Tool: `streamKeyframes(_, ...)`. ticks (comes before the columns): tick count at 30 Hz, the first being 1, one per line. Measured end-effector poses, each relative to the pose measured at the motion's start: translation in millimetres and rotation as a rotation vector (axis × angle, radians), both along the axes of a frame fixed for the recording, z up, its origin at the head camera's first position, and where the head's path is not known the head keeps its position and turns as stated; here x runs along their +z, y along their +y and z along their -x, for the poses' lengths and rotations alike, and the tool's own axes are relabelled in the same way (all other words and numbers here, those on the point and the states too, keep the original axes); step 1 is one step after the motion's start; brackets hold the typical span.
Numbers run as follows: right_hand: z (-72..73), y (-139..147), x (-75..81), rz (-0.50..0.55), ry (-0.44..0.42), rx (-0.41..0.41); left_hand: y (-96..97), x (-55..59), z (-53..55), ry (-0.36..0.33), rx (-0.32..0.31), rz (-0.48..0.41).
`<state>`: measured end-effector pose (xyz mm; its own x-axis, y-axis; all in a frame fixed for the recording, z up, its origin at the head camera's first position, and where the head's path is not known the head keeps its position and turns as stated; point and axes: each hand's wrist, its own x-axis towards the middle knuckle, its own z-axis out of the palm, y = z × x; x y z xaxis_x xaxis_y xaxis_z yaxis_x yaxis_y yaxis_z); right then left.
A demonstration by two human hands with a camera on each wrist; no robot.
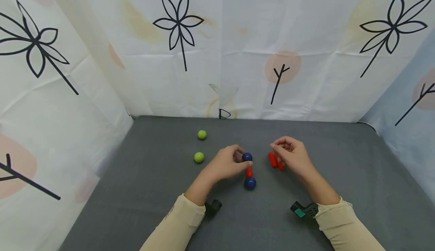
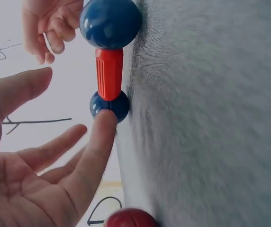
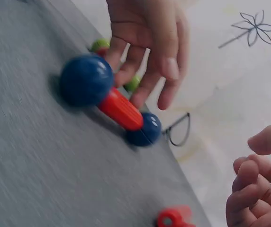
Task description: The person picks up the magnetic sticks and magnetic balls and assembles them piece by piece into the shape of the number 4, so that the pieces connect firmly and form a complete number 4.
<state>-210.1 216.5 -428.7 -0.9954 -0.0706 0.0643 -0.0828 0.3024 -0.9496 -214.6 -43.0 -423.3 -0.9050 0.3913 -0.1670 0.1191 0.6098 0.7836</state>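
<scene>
Two blue balls (image 1: 247,156) (image 1: 250,183) stand on the grey table, joined by a short ribbed red connector (image 1: 249,172) into a dumbbell shape. My left hand (image 1: 225,164) is beside the far blue ball, thumb and fingers spread apart; in the left wrist view one fingertip (image 2: 106,120) overlaps that ball. My right hand (image 1: 293,156) hovers over two loose red connectors (image 1: 273,159), its fingers loosely curled and nothing showing between them. In the right wrist view, one red connector (image 3: 173,216) has a round hole in its end.
Two green balls (image 1: 202,134) (image 1: 199,157) lie left of my left hand. A dark red ball (image 2: 131,218) shows at the bottom of the left wrist view, hidden in the head view. White patterned cloth (image 1: 238,85) hangs behind and beside the grey table (image 1: 153,205).
</scene>
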Motion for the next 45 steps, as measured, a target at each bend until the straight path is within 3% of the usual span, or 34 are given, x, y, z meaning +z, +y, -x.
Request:
streamKeyframes(8, 5.3, 17.3, -1.3, -0.324, 0.082, 0.058, 12.0, -4.3, 15.2, -0.067, 0.039, 0.029)
streamKeyframes(13, 7.6, 21.1, -6.0, -0.451, 0.078, 0.09, 13.4, -7.2, 19.4, -0.054, 0.042, 0.021)
streamKeyframes(20, 5.8, 29.2, -7.2, -0.489, 0.085, 0.143, 15.3, -12.2, 17.9, -0.034, 0.039, 0.035)
streamKeyframes(27, 4.6, 50.1, 4.8, -0.561, 0.133, 0.054, 17.6, -10.9, 21.3, -0.038, 0.029, 0.028)
streamKeyframes(31, 6.3, 61.4, 5.3, -0.625, 0.117, 0.032, 16.3, -11.6, 23.3, -0.077, 0.022, -0.019)
streamKeyframes(35, 7.8, 67.7, 3.1, -0.662, 0.079, 0.069, 14.3, -12.8, 23.8, -0.129, 0.03, -0.074)
streamKeyframes(45, 13.0, 70.7, -2.2, -0.674, 0.041, 0.129, 11.8, -14.9, 24.6, -0.174, 0.061, -0.097)
